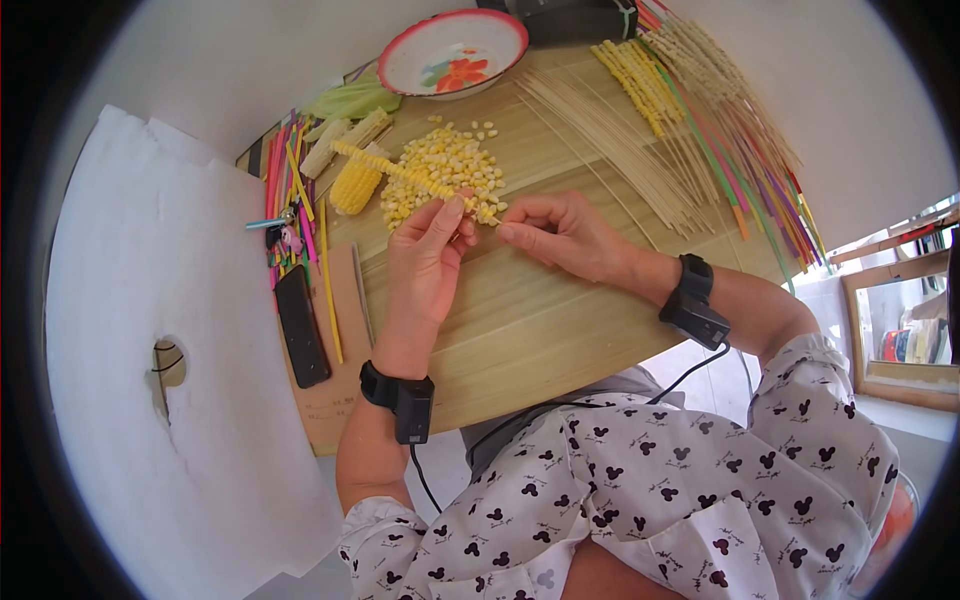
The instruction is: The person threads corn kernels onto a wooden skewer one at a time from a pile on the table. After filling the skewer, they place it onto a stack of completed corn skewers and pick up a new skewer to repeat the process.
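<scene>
A skewer strung with yellow corn kernels (400,172) slants over the loose kernel pile, its far tip near the cobs. My left hand (432,240) pinches it near its lower right end. My right hand (565,235) has thumb and forefinger pressed together at the skewer's bare tip, just right of the last kernels. Under and behind the skewer lies a heap of loose kernels (455,155) on the wooden table (540,320). A partly kernelled cob (356,186) rests left of the heap, beside stripped cobs (333,148).
An enamel bowl (453,53) stands at the back. Bare sticks (620,150) lie right of the heap, with kernel-strung skewers (640,85) and coloured sticks (725,165) beyond. At left are a black phone (301,326), cardboard (345,300) and coloured strips (277,185).
</scene>
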`<state>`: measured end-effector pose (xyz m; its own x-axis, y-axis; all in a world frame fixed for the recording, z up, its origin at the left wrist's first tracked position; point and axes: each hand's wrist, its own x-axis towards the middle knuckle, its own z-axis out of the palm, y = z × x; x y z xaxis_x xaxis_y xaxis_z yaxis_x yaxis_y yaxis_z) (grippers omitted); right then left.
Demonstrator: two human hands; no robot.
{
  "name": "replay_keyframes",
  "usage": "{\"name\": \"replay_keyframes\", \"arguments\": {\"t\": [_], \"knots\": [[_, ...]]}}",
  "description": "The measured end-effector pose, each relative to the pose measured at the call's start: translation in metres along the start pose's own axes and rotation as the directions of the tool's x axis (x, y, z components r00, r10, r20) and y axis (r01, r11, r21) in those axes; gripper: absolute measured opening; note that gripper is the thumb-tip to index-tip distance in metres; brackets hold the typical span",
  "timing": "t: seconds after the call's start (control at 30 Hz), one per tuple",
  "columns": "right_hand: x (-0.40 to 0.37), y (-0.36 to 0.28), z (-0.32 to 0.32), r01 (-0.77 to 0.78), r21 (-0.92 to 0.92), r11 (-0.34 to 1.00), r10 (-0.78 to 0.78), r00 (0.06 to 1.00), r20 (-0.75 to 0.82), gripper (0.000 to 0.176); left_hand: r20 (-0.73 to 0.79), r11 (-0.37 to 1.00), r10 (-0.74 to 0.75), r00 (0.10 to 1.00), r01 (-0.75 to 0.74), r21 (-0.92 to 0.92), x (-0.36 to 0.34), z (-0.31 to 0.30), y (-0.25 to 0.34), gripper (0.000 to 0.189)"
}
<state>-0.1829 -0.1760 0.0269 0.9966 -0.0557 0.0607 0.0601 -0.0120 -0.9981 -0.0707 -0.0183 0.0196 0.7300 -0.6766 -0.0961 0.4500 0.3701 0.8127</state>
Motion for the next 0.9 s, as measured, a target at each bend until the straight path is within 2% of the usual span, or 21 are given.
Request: {"name": "replay_keyframes", "arguments": {"t": [0.6,0.7,0.77,0.9], "knots": [[-0.001,-0.005,0.001,-0.006,-0.044,0.999,0.006,1.000,-0.011,0.022,0.008,0.999,-0.035,0.999,0.035,0.025,-0.003,0.002,-0.006,0.022],[0.000,-0.004,0.001,-0.017,-0.029,0.999,0.016,1.000,-0.020,0.021,-0.013,0.999,-0.046,0.999,0.046,-0.023,-0.003,0.005,-0.004,0.020],[0.000,-0.004,0.000,-0.030,-0.019,0.999,0.030,0.999,-0.020,0.021,-0.049,0.995,0.020,0.999,-0.025,-0.097,0.001,0.000,-0.002,0.020],[0.000,-0.003,0.000,-0.027,-0.016,1.000,0.027,1.000,-0.005,0.021,-0.027,0.993,0.003,1.000,-0.006,-0.122,0.004,-0.010,0.001,0.020]]}}
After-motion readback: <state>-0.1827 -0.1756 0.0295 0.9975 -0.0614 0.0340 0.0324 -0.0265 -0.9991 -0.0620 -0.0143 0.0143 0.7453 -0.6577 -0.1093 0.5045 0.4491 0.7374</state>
